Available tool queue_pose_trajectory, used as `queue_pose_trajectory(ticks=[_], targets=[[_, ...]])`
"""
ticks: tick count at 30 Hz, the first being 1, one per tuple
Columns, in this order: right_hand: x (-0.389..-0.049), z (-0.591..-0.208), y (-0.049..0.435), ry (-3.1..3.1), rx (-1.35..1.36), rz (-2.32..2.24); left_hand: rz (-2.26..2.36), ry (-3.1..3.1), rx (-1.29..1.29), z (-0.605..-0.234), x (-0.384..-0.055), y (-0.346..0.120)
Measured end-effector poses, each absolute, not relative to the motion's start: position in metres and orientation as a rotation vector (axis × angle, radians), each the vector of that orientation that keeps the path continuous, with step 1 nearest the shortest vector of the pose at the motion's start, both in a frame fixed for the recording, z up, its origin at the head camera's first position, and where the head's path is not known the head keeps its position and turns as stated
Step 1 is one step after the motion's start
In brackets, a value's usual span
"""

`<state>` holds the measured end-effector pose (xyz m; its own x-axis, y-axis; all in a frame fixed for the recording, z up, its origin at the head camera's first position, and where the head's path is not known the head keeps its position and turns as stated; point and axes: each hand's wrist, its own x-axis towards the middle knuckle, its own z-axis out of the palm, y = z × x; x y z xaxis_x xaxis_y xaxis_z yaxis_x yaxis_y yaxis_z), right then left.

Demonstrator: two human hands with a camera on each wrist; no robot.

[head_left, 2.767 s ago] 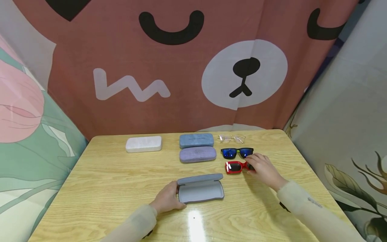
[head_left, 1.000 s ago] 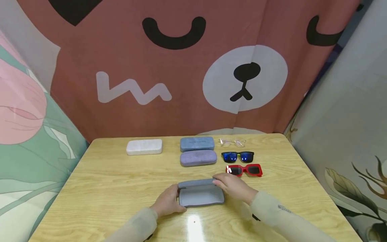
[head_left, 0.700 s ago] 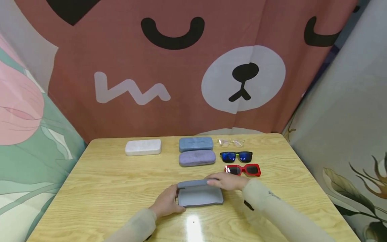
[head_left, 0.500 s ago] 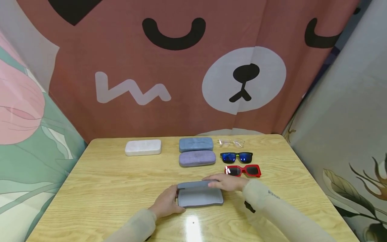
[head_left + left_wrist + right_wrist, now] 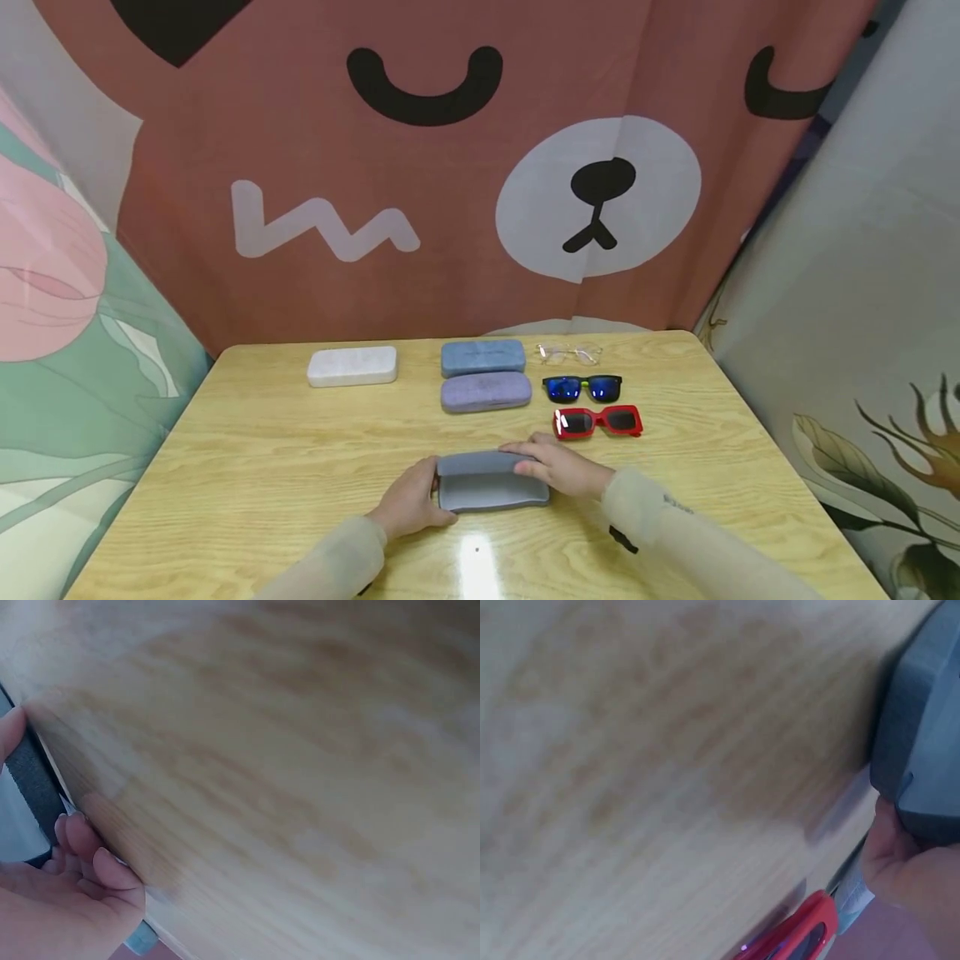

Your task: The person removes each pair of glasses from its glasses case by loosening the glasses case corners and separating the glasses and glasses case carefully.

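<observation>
A grey glasses case (image 5: 487,493) sits partly open near the front of the table, its pale hollow inside facing me. My left hand (image 5: 411,500) grips its left end, thumb at the front corner and fingers behind. At the other end, my right hand (image 5: 558,465) holds the lid's right part, fingers over the top and thumb on the front side. In the left wrist view the left hand (image 5: 75,900) lies against the case's dark edge. The right wrist view has the case (image 5: 922,727) at its right edge, above the right hand (image 5: 922,877).
Red sunglasses (image 5: 597,422) lie just behind my right hand. Behind them are black sunglasses (image 5: 582,388) with blue lenses and clear eyeglasses (image 5: 568,355). Purple (image 5: 486,392) and blue glasses cases (image 5: 483,358) stand left of these, and a white case (image 5: 352,367) farther left.
My right hand has left the red sunglasses, come to the grey case and taken hold of its lid. The lid has tipped forward and lower. My left hand keeps its grip.
</observation>
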<state>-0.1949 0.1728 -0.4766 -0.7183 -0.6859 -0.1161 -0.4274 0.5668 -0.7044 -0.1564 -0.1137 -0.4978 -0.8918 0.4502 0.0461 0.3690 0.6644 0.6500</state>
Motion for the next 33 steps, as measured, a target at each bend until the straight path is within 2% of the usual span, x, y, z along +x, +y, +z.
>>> queue_pose_trajectory(ticks=[23, 33], targets=[[-0.179, -0.486, 0.175, 2.597, -1.189, -0.761, 0.972, 2.761, 0.668, -0.498, -0.157, -0.113], [-0.172, -0.481, 0.173, 2.643, -1.173, -0.674, 0.941, 2.744, 0.682, -0.496, -0.158, -0.113]])
